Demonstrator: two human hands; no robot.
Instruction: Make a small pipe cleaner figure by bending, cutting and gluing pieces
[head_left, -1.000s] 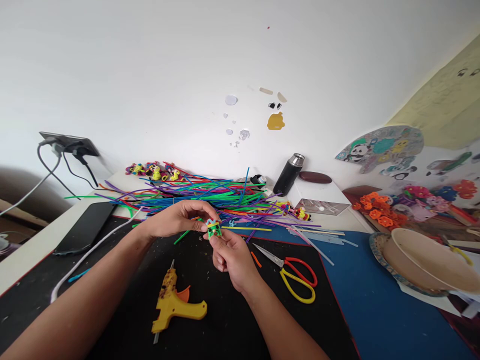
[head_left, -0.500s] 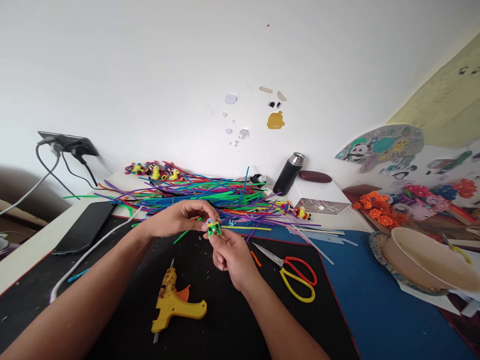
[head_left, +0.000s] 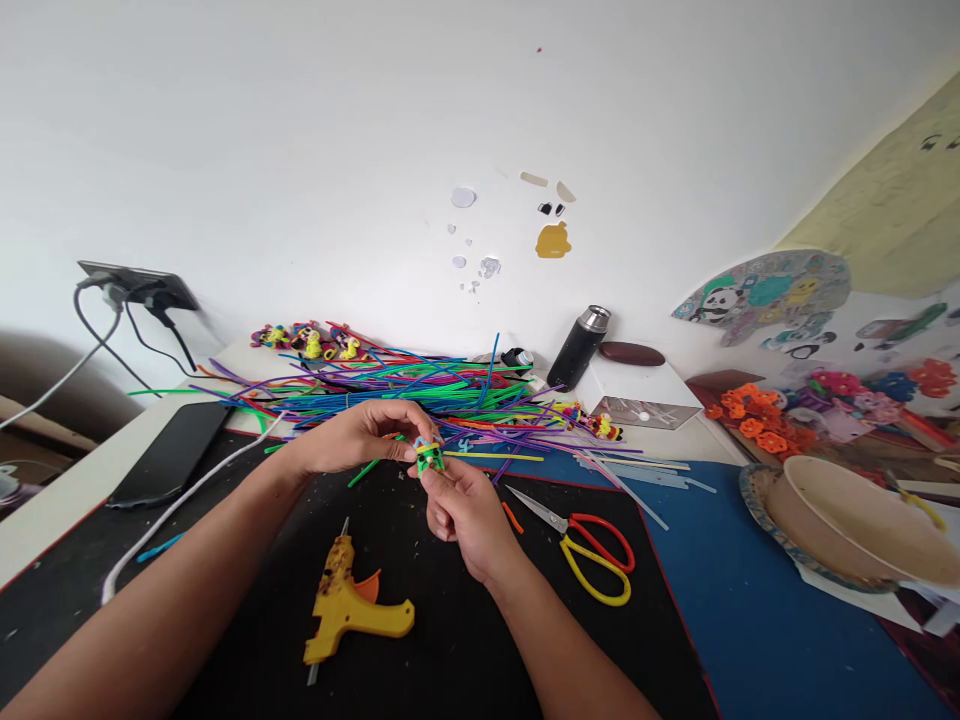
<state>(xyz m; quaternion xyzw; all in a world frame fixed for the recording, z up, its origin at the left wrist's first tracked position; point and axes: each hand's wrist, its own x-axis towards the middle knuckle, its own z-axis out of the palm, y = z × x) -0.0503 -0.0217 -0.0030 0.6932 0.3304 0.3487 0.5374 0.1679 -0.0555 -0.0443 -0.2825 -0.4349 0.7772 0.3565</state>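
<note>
A small green pipe-cleaner figure (head_left: pixel 430 459) with a yellow band, a bit of light blue and dark spots is held up over the black mat. My left hand (head_left: pixel 382 435) pinches it from the upper left with thumb and fingertips. From below right, my right hand (head_left: pixel 461 505) grips its lower part between thumb and fingers. Behind both hands spreads a pile of coloured pipe cleaners (head_left: pixel 390 395). A yellow glue gun (head_left: pixel 352 605) lies on the mat below the hands. Scissors (head_left: pixel 577 545) with red and yellow handles rest to the right.
A black phone (head_left: pixel 171 455) and a white cable (head_left: pixel 187 495) lie at left. Against the wall stand a dark flask (head_left: pixel 577 350) and a white box (head_left: pixel 637 390). Finished small figures (head_left: pixel 307 340) sit at the back. A beige bowl (head_left: pixel 862 520) is at right.
The green figure has turned slightly between the fingers. Both hands keep their grip and almost the same place.
</note>
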